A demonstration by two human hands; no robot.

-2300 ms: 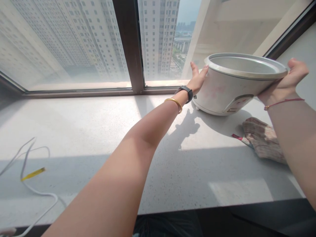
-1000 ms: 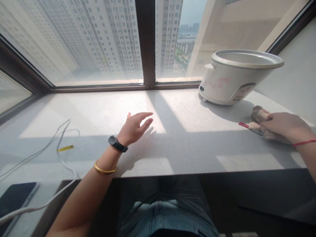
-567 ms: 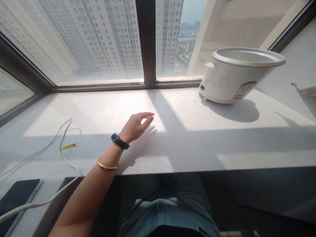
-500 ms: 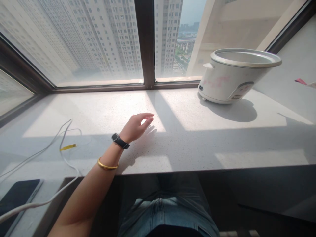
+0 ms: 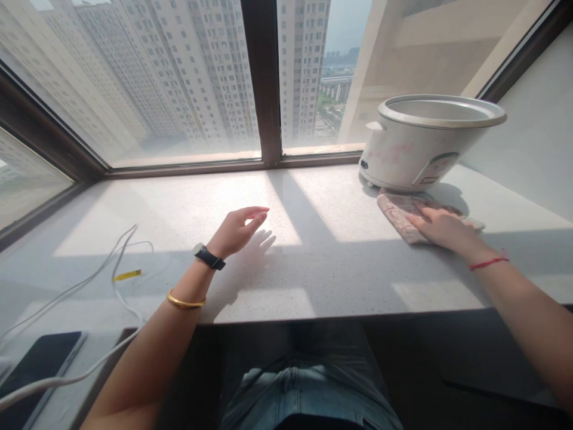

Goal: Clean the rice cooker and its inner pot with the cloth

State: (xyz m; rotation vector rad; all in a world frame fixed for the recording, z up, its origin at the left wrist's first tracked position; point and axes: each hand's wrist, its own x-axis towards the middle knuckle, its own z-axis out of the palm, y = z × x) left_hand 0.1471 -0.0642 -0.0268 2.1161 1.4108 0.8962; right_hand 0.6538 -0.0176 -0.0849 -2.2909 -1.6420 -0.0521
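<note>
My left hand (image 5: 239, 230) hovers above the pale speckled ledge, its shadow falling beside it. Its fingers are loosely stretched, with the thumb close below them and nothing held. On the right, my right hand (image 5: 441, 227) is palm down on a folded pink-and-white patterned cloth (image 5: 394, 212), gripping it against the ledge. Part of the cloth is hidden under the hand. Just behind it stands a white rice cooker (image 5: 403, 152), lidless, with a worn pink print and a front panel; the cloth's far edge is close to its base.
A dark phone (image 5: 40, 364) lies at the lower left, crossed by a white cable (image 5: 89, 373) bearing a yellow tag (image 5: 128, 275). Brown-framed windows (image 5: 271, 89) border the ledge (image 5: 286, 275) at the back. A white wall (image 5: 537, 131) rises at right.
My right hand has come into view from the right with the cloth, now down in front of the rice cooker. My left hand has shifted slightly left.
</note>
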